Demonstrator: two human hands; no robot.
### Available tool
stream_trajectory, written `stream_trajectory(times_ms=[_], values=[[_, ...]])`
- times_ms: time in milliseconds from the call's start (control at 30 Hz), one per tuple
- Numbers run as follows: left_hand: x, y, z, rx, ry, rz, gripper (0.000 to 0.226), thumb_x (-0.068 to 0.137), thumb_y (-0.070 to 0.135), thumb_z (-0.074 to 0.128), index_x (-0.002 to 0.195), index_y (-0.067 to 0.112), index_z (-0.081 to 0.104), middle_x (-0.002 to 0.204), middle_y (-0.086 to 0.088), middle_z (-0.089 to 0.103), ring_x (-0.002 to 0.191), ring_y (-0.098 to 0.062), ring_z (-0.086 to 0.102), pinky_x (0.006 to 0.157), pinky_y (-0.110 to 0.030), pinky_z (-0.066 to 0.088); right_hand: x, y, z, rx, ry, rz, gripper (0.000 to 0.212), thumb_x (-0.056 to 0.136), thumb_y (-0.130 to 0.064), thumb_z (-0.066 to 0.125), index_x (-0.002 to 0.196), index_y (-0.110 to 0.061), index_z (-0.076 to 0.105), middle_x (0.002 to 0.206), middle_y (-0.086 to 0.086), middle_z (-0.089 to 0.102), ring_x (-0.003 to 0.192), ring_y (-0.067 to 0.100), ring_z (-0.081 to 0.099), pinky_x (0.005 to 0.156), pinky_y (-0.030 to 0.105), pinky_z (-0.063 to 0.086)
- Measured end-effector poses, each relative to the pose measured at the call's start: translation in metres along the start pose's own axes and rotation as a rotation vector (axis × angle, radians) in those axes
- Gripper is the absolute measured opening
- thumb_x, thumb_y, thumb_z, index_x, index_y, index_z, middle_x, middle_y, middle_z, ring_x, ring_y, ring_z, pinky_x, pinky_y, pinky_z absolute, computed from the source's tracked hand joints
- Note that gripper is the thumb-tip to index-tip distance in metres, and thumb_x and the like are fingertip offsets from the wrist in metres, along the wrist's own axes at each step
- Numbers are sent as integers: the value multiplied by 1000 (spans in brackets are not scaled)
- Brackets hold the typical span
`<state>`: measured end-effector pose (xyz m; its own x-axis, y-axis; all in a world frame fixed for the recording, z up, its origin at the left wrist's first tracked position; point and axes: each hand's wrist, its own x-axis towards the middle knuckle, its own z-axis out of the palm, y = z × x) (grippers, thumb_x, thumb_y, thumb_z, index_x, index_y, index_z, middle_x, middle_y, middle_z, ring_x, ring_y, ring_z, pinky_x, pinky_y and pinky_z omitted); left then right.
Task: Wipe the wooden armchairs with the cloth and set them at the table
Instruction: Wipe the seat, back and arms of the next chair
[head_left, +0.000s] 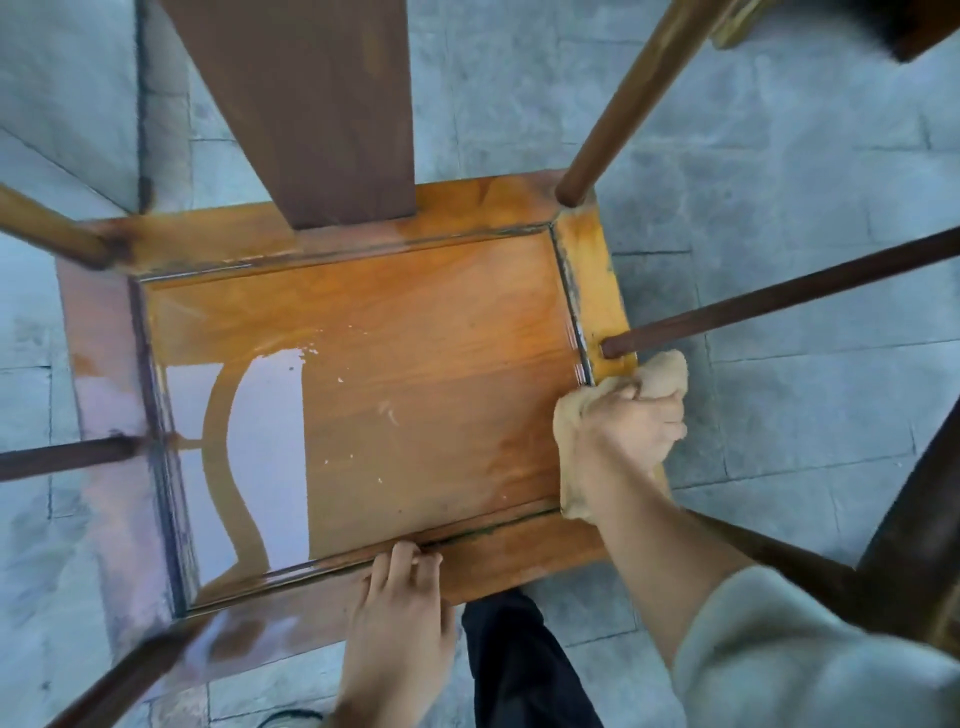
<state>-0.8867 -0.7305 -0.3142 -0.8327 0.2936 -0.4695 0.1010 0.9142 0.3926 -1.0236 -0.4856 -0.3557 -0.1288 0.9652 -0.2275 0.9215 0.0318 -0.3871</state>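
From my head view I look straight down onto the wooden armchair (363, 374), which stands on grey stone paving (779, 182). Its seat is a glossy orange-brown panel set in a framed border, shiny enough to show a pale reflection at the left, with small pale specks scattered across the middle. The dark back splat (306, 104) rises at the top of the view, and round posts and arm spindles slant up at the corners and sides. My right hand (626, 434) is clenched around a bunched tan cloth (660, 376), pressing it on the seat's right frame rail just beside a dark spindle (779, 296). My left hand (400, 587) rests on the front rail, fingers fairly straight and lying close together, fingertips at the panel groove. A dark trouser leg (519, 670) shows below the seat.
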Motion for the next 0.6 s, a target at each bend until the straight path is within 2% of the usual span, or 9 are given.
stream_trajectory(times_ms=[67,167,267,367,400,433,533,567,600], values=[[3,7,-5,-45,14,18,42,55,15,85,95,11,71,93,-3,60,82,-27,63,60,-39,57,-36,31,-10,3,-122,-374,63,101,-29,47,158,-13,25,156,20,30,128,35,45,102,48,43],[8,12,-9,-90,39,41,43,52,10,85,93,13,72,94,-2,62,82,-26,65,61,-37,57,-85,74,-9,-226,-263,-870,64,98,-36,37,156,-10,34,161,22,30,148,41,27,119,54,29],[22,12,-15,-140,89,72,38,60,7,82,97,11,71,97,-3,60,85,-27,63,70,-41,57,-77,50,11,-298,-328,-1101,64,96,-37,31,156,-15,34,164,13,30,155,33,17,125,49,20],[57,14,-32,-111,181,70,35,69,12,77,104,11,69,99,-2,57,90,-26,59,73,-41,55,-35,-16,39,-354,-335,-1357,63,100,-36,34,158,-13,28,164,18,25,155,37,12,127,49,13],[70,17,-38,-94,206,68,34,73,14,75,106,11,69,101,-3,57,93,-27,58,75,-41,55,-20,-41,47,-377,-300,-1333,63,102,-35,33,159,-12,22,166,20,19,155,39,9,127,50,10],[85,21,-44,-81,234,66,33,76,14,72,109,10,68,102,-4,57,97,-29,57,79,-43,54,-7,-66,57,-368,-249,-1204,64,104,-35,33,160,-11,17,167,22,14,155,40,7,127,50,7],[128,34,-62,-96,304,63,32,82,13,65,114,8,67,107,-7,57,103,-32,55,87,-46,51,15,-126,74,-105,-119,-517,67,104,-35,44,159,-7,19,163,24,22,151,39,19,123,46,12],[138,36,-70,-112,314,61,32,83,13,62,115,9,66,109,-6,57,103,-31,54,88,-46,50,18,-137,77,-45,-99,-386,67,103,-35,47,158,-7,20,161,22,27,149,37,23,122,45,15],[149,37,-79,-126,330,62,34,84,14,60,117,9,65,111,-6,56,104,-31,53,89,-46,49,21,-147,78,-26,-86,-344,67,103,-35,48,158,-8,21,159,19,31,147,34,27,121,44,17]])
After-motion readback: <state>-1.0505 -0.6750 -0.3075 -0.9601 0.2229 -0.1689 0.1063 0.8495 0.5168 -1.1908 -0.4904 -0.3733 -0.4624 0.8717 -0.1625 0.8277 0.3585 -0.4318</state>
